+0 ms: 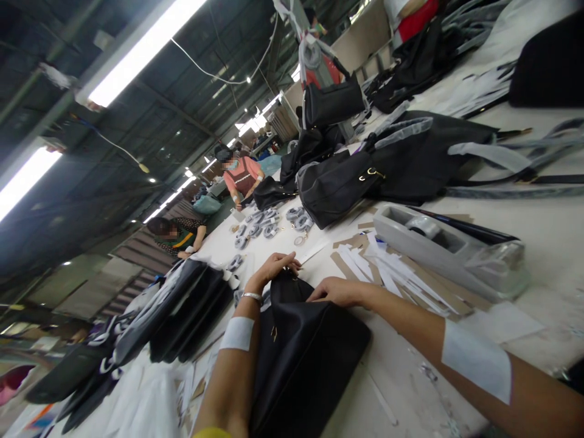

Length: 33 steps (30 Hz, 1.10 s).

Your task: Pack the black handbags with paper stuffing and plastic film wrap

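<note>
A black leather-look handbag (314, 359) lies on the white table right in front of me, its bottom toward me and a small gold-coloured zip pull or fitting on its side. My left hand (278, 267), with a silver bangle at the wrist, curls over the bag's far end. My right hand (337, 293) grips the near rim of the opening, its fingertips tucked out of sight in the bag. White patches are stuck on both forearms.
A grey tape dispenser (438, 243) stands at right beside paper and card strips (387, 267). Black bags (337, 185) and wrapped straps (264, 222) lie farther back. Stacked black pieces (191, 310) are at left. Two co-workers (244, 173) work across the table.
</note>
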### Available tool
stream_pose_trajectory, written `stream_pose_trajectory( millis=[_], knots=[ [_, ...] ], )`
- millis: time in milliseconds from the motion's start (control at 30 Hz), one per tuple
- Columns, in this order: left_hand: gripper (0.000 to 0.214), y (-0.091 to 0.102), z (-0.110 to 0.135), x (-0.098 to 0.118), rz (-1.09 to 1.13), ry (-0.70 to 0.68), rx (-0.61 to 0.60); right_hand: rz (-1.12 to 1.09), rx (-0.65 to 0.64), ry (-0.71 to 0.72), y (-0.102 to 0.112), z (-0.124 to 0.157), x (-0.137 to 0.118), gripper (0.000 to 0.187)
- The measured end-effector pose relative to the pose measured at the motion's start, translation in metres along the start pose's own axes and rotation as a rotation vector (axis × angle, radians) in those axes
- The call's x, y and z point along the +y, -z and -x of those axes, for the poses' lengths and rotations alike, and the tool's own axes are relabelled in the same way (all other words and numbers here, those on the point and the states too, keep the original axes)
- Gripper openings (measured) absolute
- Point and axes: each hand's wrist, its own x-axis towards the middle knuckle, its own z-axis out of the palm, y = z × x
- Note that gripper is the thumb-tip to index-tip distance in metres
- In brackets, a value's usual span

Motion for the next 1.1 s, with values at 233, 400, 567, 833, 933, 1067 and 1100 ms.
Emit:
stream_pose_trajectory(
  millis=[233, 400, 567, 833, 933, 1067, 1100],
  knots=[
    [0.054, 0.006, 0.026, 0.03, -0.067, -0.041, 0.04, 0.113, -0.078, 0.11, 0.004, 0.006, -0.008, 0.042],
    [0.045, -0.007, 0.092, 0.056, -0.229, -0.107, 0.372, 0.137, -0.099, 0.109, 0.005, 0.007, -0.011, 0.044],
    [0.062, -0.059, 0.141, 0.038, -0.128, 0.031, 0.419, 0.089, -0.096, 0.137, 0.002, 0.004, -0.007, 0.047],
    [0.07, -0.1, 0.139, 0.005, 0.072, 0.053, 0.451, -0.457, 0.015, 0.001, -0.03, 0.016, -0.013, 0.071],
    [0.071, -0.108, 0.138, 0.001, 0.067, 0.023, 0.478, -0.743, -0.053, 0.042, -0.038, 0.018, -0.023, 0.068],
    [0.066, -0.117, 0.131, -0.008, -0.015, 0.001, 0.471, -0.97, -0.004, 0.071, -0.041, 0.014, -0.03, 0.073],
    [0.065, -0.118, 0.129, -0.01, -0.044, 0.002, 0.466, -1.008, 0.009, 0.057, -0.041, 0.014, -0.03, 0.076]
  ],
)
